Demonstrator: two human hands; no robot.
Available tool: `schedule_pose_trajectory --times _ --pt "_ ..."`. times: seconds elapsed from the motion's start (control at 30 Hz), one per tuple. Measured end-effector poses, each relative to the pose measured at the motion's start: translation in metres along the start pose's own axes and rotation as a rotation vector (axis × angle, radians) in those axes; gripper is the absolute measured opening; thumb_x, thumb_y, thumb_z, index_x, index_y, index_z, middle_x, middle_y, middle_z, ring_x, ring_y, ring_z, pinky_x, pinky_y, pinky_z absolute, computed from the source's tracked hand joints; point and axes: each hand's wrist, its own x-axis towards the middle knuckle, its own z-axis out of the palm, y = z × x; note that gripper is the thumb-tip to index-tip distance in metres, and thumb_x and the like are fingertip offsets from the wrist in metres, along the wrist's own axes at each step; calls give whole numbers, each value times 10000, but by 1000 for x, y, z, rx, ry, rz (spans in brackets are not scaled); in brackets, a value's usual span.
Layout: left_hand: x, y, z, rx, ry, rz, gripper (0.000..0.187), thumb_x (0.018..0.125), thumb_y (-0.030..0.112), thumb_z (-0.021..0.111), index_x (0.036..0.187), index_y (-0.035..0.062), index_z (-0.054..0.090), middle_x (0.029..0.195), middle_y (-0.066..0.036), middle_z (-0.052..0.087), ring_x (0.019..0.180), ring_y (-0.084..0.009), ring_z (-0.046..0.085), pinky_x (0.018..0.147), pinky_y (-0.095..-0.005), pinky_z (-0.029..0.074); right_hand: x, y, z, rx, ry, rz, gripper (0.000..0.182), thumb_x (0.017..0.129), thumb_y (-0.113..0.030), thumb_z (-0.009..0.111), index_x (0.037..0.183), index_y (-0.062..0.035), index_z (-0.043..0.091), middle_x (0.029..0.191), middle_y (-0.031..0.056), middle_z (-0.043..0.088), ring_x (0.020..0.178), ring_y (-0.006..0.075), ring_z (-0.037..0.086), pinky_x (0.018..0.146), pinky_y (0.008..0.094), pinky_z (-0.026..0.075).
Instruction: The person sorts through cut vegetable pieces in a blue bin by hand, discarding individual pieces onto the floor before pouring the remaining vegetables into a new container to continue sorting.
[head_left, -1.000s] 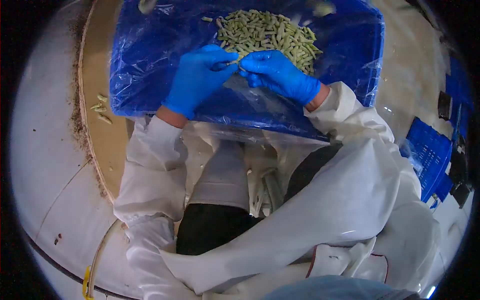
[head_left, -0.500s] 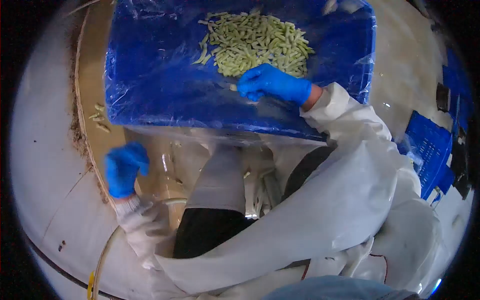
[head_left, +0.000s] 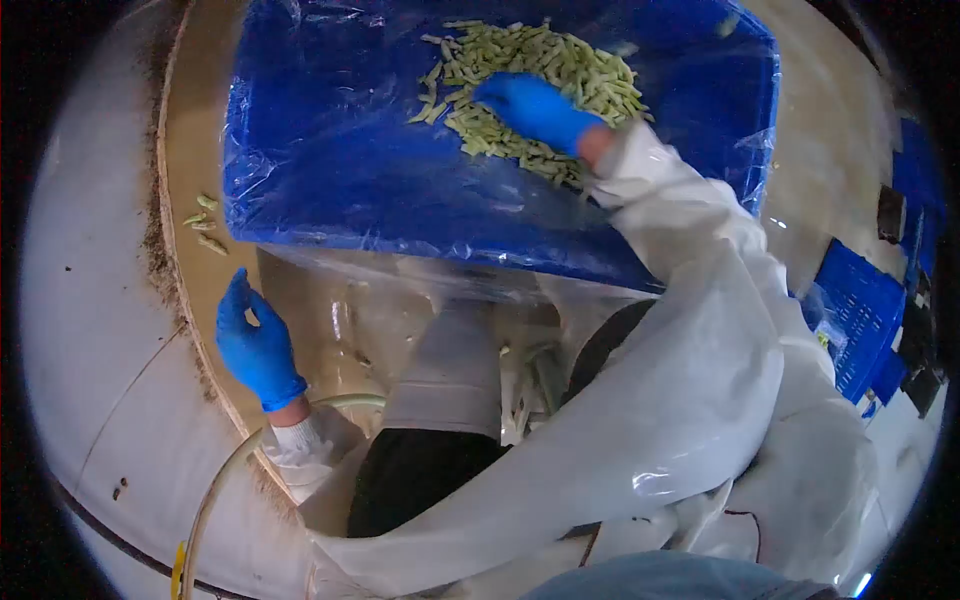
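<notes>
A heap of pale green, strip-like cut vegetable pieces (head_left: 590,75) lies on a blue tray (head_left: 330,170) covered with clear plastic film. My right hand (head_left: 540,108), in a blue glove, is over the middle of the heap. Its fingers point left into the pieces and are slightly blurred, so I cannot make out what they hold. Off the tray's lower left corner is my left hand (head_left: 258,345), also gloved in blue. Its fingers stretch upward, with a gap by the thumb and nothing visible in them.
Several loose green pieces (head_left: 207,225) lie on a tan surface left of the tray. A pale hose (head_left: 215,490) curves at lower left. Perforated blue crates (head_left: 855,305) stand at right. My legs in grey boots (head_left: 450,370) are below the tray.
My right hand has moved up from just below the heap onto it; the pale piece at its fingertips no longer shows. My left hand has straightened its fingers. The view has shifted slightly.
</notes>
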Motion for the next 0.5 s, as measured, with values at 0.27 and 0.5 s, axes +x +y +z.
schedule_pose_trajectory --times 0.27,0.5 --pt "23 76 -16 -126 43 147 183 829 53 601 997 37 674 912 -108 677 852 -206 627 788 -330 472 59 -10 57 -236 72 -152 294 783 -126 546 1065 -147 631 1089 113 605 980 297 572 876 406 433" --pt "62 130 34 -96 26 724 330 747 58 560 1067 124 604 1068 -92 565 950 -279 543 810 -396 413 2 -7 14 111 -10 -39 357 806 -281 656 1101 -86 613 1020 153 617 930 323 593 803 394 474"
